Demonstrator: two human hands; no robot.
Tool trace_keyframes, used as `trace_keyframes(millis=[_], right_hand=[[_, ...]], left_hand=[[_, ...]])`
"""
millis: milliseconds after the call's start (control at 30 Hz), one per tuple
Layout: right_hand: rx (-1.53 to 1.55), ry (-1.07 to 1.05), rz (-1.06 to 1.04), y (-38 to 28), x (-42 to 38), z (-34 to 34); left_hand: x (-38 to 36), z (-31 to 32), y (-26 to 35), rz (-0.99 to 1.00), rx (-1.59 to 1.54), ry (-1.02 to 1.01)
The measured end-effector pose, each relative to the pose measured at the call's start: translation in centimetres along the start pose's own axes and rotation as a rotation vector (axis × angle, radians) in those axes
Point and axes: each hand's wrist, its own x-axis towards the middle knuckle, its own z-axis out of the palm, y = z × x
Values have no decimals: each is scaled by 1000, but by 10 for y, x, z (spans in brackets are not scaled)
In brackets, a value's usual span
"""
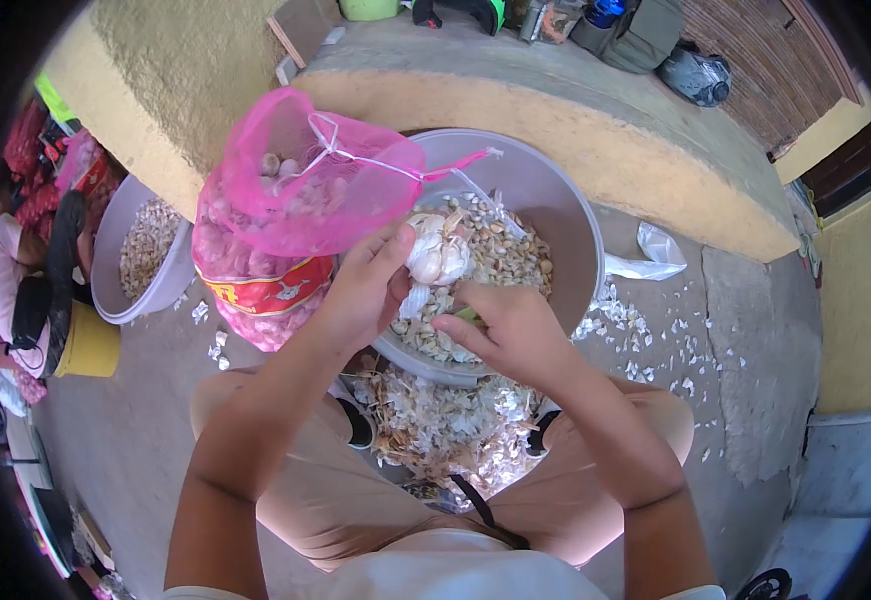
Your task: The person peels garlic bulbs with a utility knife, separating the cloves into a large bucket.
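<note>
My left hand [373, 285] grips a white garlic bulb [438, 252], its cloves showing and some of its skin loose. Close below and to the right, my right hand [515, 328] is closed around a small green thing [468, 313], mostly hidden by the fingers. Both hands are above a large grey basin [577, 215] that contains many loose garlic cloves [520, 262]. Leaning against the basin's left side is a pink mesh bag [265, 205] of garlic bulbs, with a white tie and a red label.
Between my feet lies a heap of garlic skins [455, 420], with more scraps on the floor to the right. Another basin of cloves [145, 245] and a yellow bucket [88, 342] stand left, near a seated person [15, 270]. A raised concrete ledge [555, 120] runs behind.
</note>
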Motion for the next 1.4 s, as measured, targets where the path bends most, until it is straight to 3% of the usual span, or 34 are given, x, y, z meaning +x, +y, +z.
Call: trace_keyframes(millis=[167,267,367,567,767,867,967,1067,1267,1400], right_hand=[[176,-304,127,-4,1,-25],[352,-202,230,-1,-1,-34],[275,-49,275,0,1,-33],[61,37,163,1,4,-25],[-33,-10,110,6,5,-21],[-150,-5,15,2,5,-18],[-273,-93,-16,5,-1,3],[-276,-329,-5,-4,-6,16],[148,-613,13,-4,-6,-8],[297,-460,163,-7,-2,-34]], left_hand=[[-2,-3,1,53,40,-36],[-2,-3,1,37,-22,-45],[-3,-2,0,12,83,-39],[-2,3,-10,2,104,-53],[-1,0,-12,0,100,-27],[-1,-1,-11,-27,-46,-50],[0,-4,-10,-53,41,3],[0,-2,-8,-3,46,54],[-1,-6,-7,6,39,1],[-3,-6,-6,-1,18,-51]])
